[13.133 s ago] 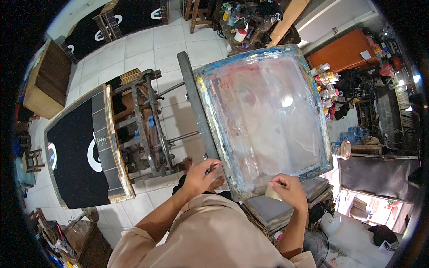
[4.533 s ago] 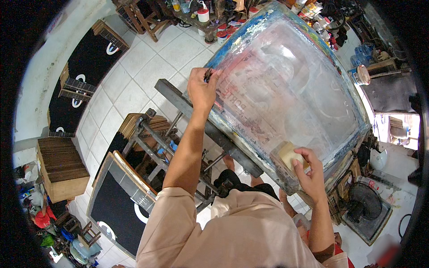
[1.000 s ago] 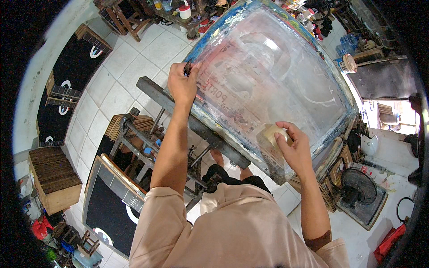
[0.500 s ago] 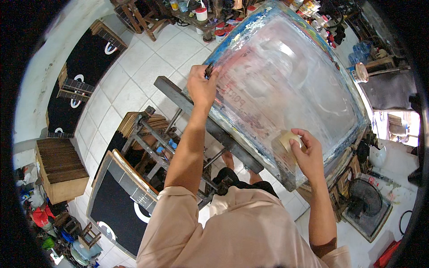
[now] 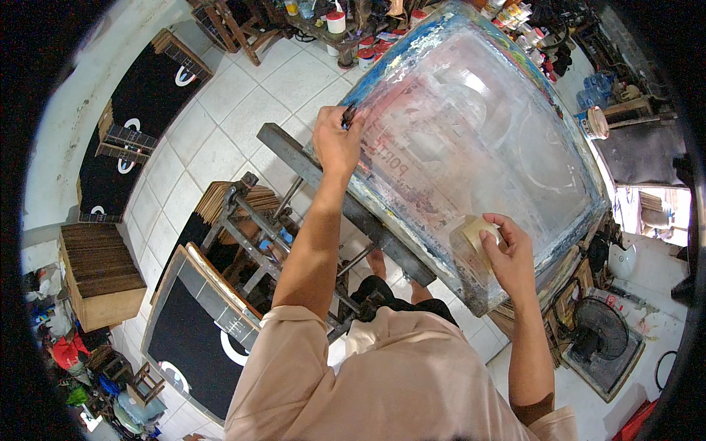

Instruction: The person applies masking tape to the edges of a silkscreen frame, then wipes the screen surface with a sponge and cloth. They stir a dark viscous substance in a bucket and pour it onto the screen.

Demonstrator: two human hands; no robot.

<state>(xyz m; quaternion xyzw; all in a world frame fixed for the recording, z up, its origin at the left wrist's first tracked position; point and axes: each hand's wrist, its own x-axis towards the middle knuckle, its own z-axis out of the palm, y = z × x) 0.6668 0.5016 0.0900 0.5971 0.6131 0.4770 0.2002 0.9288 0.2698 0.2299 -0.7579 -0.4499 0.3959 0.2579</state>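
The screen (image 5: 471,140) lies tilted before the person, long axis running away from them. Left hand (image 5: 336,141) pinches a dark tool at its left edge; right hand (image 5: 507,253) grips tape (image 5: 478,234) at its near edge.

White tiled floor (image 5: 220,110) upper left. Black printed boards (image 5: 140,125) on frames at left. Wooden box (image 5: 99,275) mid left. Black board (image 5: 195,334) lower left. Paint pots (image 5: 336,20) top centre. Fan (image 5: 599,327) lower right.
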